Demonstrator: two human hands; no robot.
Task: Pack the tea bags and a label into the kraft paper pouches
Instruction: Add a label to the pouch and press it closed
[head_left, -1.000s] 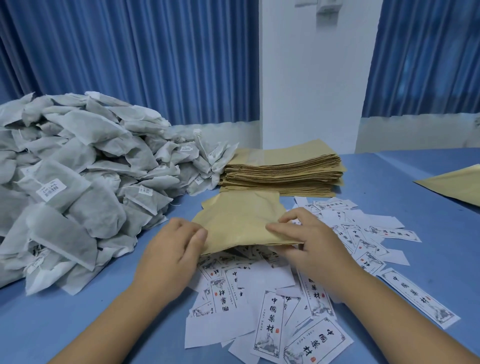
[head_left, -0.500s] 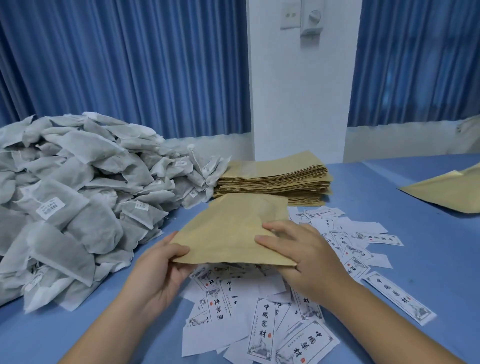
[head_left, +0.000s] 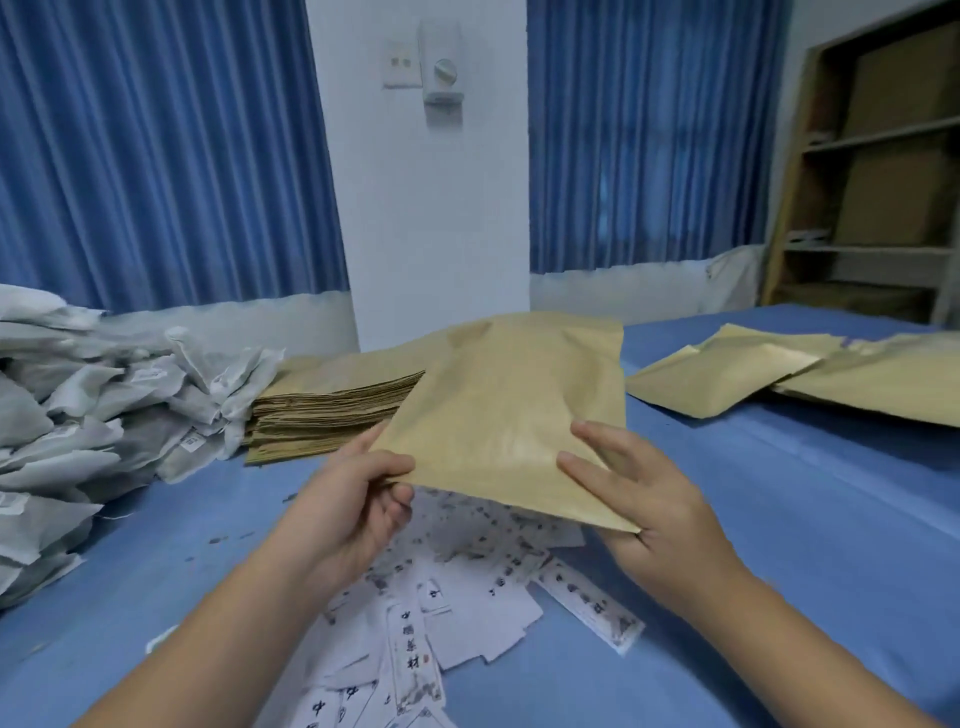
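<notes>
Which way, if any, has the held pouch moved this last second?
Yes: the kraft pouch rose off the labels and now covers part of the pouch stack.

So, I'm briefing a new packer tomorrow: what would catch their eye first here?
A kraft pouch held up in the middle: the left hand pinches its near left corner, the right hand holds its near right edge. A heap of white tea bags fills the left, and printed labels lie scattered on the table under the hands.

Tan pouch (head_left: 511, 410) over a blue bench (head_left: 779, 519). White labels (head_left: 415, 670) bear black characters. Pale grey tea bags (head_left: 78, 415); blue pleated curtains (head_left: 156, 156).
</notes>
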